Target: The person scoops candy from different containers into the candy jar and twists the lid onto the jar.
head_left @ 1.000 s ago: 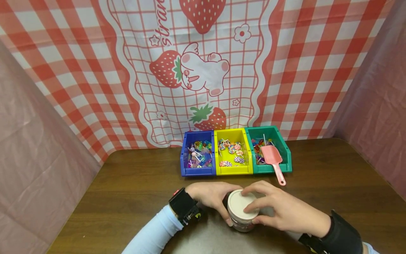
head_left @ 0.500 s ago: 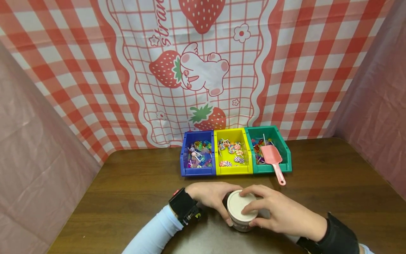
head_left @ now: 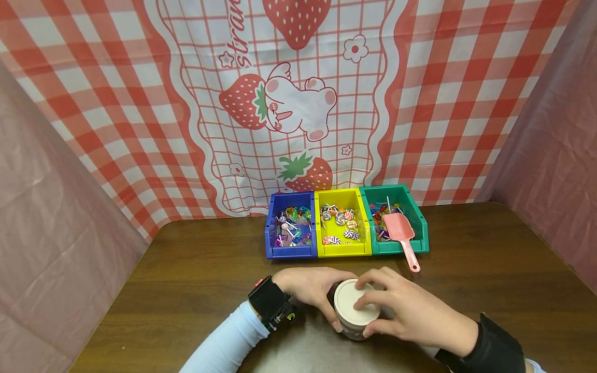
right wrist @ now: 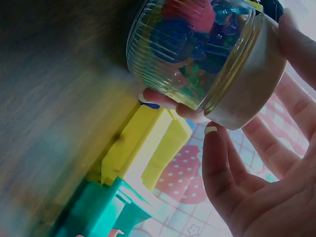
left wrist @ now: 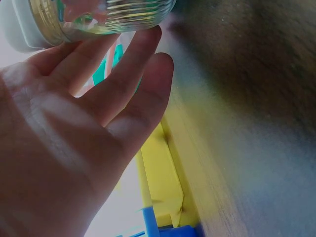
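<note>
A ribbed clear glass jar stands upright near the front of the table, with colourful pieces like candies inside. On its mouth sits a white lid. My left hand holds the jar's left side, thumb in front and fingers behind. Over the lid's right side, my right hand grips the rim with the thumb in front, and its bent fingers touch the top and far edge. Seen from the left wrist, the fingers support the glass below the lid. Whether the lid is fully seated is unclear.
Behind the jar stand a blue bin, a yellow bin and a green bin, joined in a row and holding small candies and lollipops. A pink scoop lies across the green bin, its handle over the front edge. Checked cloth hangs behind.
My right hand and wrist have shifted slightly left, and the fingers have moved a little around the lid. The left hand and jar stay in place.
</note>
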Available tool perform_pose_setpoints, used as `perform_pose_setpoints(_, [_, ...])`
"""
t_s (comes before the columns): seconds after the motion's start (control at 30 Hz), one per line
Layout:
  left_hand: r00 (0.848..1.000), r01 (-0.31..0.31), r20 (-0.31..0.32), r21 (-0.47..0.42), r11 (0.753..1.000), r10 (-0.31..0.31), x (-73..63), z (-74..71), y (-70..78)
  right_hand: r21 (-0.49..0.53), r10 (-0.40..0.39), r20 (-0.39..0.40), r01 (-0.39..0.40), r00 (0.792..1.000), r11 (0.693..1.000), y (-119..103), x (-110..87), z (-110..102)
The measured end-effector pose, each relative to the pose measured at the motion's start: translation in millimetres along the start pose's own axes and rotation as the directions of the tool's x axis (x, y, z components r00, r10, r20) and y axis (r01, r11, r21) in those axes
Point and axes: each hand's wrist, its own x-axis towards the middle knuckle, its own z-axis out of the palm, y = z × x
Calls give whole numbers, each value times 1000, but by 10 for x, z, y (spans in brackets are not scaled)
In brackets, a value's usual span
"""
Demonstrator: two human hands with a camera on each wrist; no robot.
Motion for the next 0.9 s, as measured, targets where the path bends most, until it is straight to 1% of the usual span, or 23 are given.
perform_pose_setpoints(0.1, [1000,4,-2,6,1000,-4,-3,-1,-1,-21,8,6,-8,1000,1000,-9,-4,-13])
perform_pose_setpoints(0.27, [1000,4,-3,-3,1000,-4,-3,5,-13,-36,25,68,-23,997,999,-31,-16,-82])
perform_pose_setpoints(0.37, [1000,4,-4,-16,1000,-4,0,7,-20,-32,27,92,-24,995,999,-35,-21,-112])
perform_pose_setpoints(0.47, [1000,6,-5,-24,1000,-6,0,7,-24,-36,31,81,-28,996,999,-35,-20,-107])
perform_pose_setpoints(0.63, [1000,-5,-6,-13,1000,5,5,8,-26,-83,48,22,-47,999,995,-66,-8,-72])
perform_pose_setpoints(0.73, [1000,-9,-6,-8,1000,9,4,7,-21,-99,56,7,-55,998,994,-83,0,-67])
perform_pose_setpoints(0.8, [1000,-7,-6,-5,1000,7,2,5,-17,-92,52,5,-51,999,994,-80,3,-72])
perform_pose_setpoints(0.9, [1000,-5,-4,2,1000,5,2,3,-13,-52,33,3,-33,999,998,-54,2,-92])
